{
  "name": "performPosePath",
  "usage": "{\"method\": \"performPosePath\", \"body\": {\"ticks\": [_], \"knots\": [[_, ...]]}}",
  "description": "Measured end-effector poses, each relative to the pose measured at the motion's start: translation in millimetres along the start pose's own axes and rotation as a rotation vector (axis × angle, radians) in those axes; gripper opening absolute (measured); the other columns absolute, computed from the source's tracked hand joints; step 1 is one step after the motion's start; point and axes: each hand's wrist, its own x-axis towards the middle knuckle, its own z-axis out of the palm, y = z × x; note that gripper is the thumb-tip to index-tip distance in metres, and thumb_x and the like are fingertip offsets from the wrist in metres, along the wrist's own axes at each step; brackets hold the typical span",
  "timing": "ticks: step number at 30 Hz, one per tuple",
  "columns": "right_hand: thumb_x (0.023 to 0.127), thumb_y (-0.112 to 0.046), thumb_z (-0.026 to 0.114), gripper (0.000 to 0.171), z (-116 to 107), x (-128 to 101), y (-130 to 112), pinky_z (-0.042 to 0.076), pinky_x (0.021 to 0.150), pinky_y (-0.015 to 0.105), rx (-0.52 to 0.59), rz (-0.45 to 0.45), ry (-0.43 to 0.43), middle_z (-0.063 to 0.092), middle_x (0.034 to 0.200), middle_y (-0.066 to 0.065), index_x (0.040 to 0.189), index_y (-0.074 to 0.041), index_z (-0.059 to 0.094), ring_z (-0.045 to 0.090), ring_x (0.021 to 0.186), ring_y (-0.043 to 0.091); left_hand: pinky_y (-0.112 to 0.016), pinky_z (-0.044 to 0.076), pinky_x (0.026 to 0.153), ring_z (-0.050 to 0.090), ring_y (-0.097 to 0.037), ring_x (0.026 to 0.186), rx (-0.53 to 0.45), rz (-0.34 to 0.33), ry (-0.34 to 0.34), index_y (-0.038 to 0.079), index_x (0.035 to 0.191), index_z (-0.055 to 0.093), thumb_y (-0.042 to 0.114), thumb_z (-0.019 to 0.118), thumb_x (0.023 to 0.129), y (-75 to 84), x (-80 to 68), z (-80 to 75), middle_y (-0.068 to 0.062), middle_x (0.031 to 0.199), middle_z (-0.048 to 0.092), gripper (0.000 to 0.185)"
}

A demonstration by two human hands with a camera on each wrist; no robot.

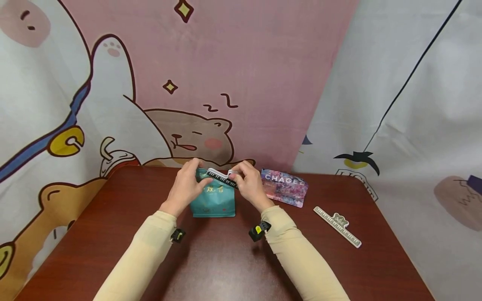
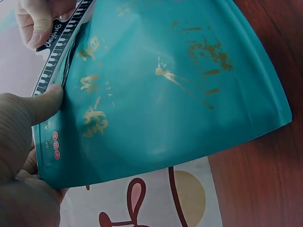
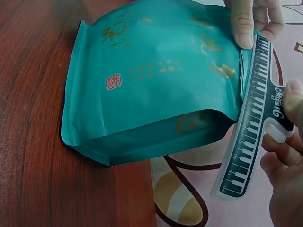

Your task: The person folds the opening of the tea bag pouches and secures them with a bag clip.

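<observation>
A teal pouch with gold characters stands on the brown table, between both hands. My left hand pinches its top left corner, with the thumb on the front face of the pouch. My right hand holds a black-and-white piano-key sealing clip along the pouch's top edge. In the right wrist view the clip sits partway onto the folded top of the pouch, gripped by my right hand. Fingers of my left hand hold the far end.
A colourful flat pouch lies on the table just right of my hands. A white ruler-like clip with a bear figure lies farther right, near the table's edge. A cartoon-printed cloth hangs behind the table.
</observation>
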Motion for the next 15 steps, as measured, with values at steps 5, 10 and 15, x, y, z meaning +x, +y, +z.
{"method": "performPosePath", "body": {"ticks": [5,10,15], "knots": [[0.086,-0.01,0.08,0.014,-1.2,0.6,-1.5,0.048,0.067,0.035,0.013,0.014,-0.023,0.063,0.086,0.01,0.091,-0.002,0.069,0.059,0.073,0.022,-0.047,0.052,0.08,0.059,-0.03,0.096,-0.007,-0.015,-0.009,0.007,0.113,0.056,0.018,0.087,0.085,1.1,0.3,0.9,-0.013,0.108,0.063,0.043],[0.088,-0.01,0.079,0.013,-0.2,1.9,-4.0,0.047,0.067,0.034,0.014,0.026,-0.033,0.063,0.086,0.01,0.092,-0.003,0.069,0.058,0.073,0.022,-0.046,0.052,0.078,0.059,-0.029,0.094,-0.007,-0.018,-0.017,0.007,0.114,0.056,0.019,0.086,0.087,1.0,0.3,1.4,-0.013,0.108,0.063,0.042],[0.087,-0.01,0.079,0.014,3.0,3.1,-6.0,0.048,0.067,0.035,0.004,0.02,-0.02,0.064,0.086,0.01,0.092,-0.003,0.069,0.059,0.073,0.023,-0.046,0.052,0.078,0.06,-0.03,0.094,0.001,-0.015,-0.011,0.006,0.114,0.056,0.019,0.086,0.086,0.7,-0.2,0.7,-0.014,0.109,0.063,0.043]]}}
